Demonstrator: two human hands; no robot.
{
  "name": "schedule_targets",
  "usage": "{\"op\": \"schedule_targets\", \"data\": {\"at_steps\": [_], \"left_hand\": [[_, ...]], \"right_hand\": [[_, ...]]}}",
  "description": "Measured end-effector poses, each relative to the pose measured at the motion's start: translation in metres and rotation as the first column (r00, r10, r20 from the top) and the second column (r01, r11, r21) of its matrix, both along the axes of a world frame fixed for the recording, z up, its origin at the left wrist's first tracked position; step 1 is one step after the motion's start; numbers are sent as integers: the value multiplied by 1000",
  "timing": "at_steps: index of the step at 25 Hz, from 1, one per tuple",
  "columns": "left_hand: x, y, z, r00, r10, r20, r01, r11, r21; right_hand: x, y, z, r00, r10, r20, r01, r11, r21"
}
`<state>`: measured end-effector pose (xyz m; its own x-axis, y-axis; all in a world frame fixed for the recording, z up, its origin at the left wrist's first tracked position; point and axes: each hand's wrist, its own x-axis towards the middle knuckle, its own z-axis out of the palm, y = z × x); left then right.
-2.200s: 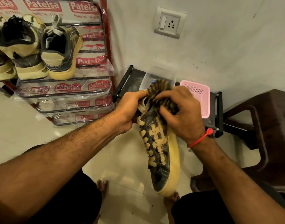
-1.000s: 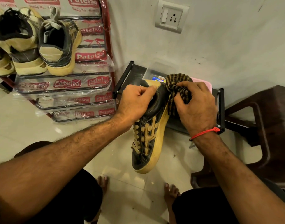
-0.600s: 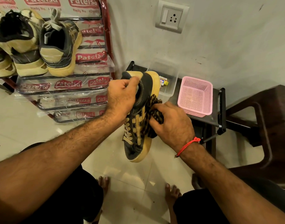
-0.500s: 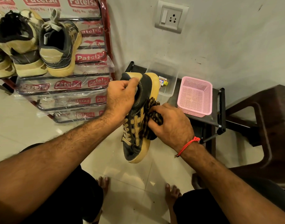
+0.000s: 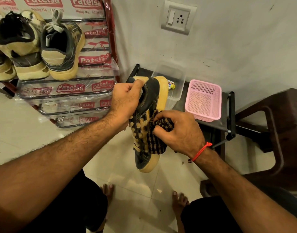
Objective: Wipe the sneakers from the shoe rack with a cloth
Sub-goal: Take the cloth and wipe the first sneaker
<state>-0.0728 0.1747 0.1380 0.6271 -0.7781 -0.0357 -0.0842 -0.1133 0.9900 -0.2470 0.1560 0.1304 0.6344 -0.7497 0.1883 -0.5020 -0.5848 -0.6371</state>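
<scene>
A black sneaker (image 5: 150, 98) with tan stripes, tan laces and a yellowish sole hangs toe-down in mid air over the floor. My left hand (image 5: 125, 101) grips it at the heel opening. My right hand (image 5: 179, 132) presses a bunched brown-and-black striped cloth (image 5: 157, 140) against the sneaker's striped side, near the middle. Several more sneakers (image 5: 60, 47) sit heel-out on the top shelf of the plastic-wrapped shoe rack (image 5: 68, 91) at the upper left.
A low black stand (image 5: 228, 111) by the wall carries a clear plastic box (image 5: 174, 84) and a pink mesh basket (image 5: 203, 100). A dark brown plastic chair (image 5: 279, 132) stands at the right. A wall socket (image 5: 178, 17) is above. Bare feet (image 5: 109, 190) rest on the tiled floor.
The cloth in my right hand slid from the heel down the sneaker's side to the mid section. The sneaker swung from pointing toward me to hanging more upright, nearer the rack.
</scene>
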Motion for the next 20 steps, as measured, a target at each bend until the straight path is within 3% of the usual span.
{"op": "schedule_targets", "data": {"at_steps": [5, 11, 20], "left_hand": [[-7, 2, 1, 999, -54, 2, 54, 998, 37], [-22, 8, 3, 978, -207, 13, 203, 971, 126], [9, 1, 4, 985, 107, -135, -97, 992, 81]], "right_hand": [[-2, -7, -2, 962, -122, 243, 140, 988, -58], [-7, -25, -1, 882, -271, 386, 347, 927, -143], [11, 9, -19, 980, -62, 187, 56, 998, 36]]}}
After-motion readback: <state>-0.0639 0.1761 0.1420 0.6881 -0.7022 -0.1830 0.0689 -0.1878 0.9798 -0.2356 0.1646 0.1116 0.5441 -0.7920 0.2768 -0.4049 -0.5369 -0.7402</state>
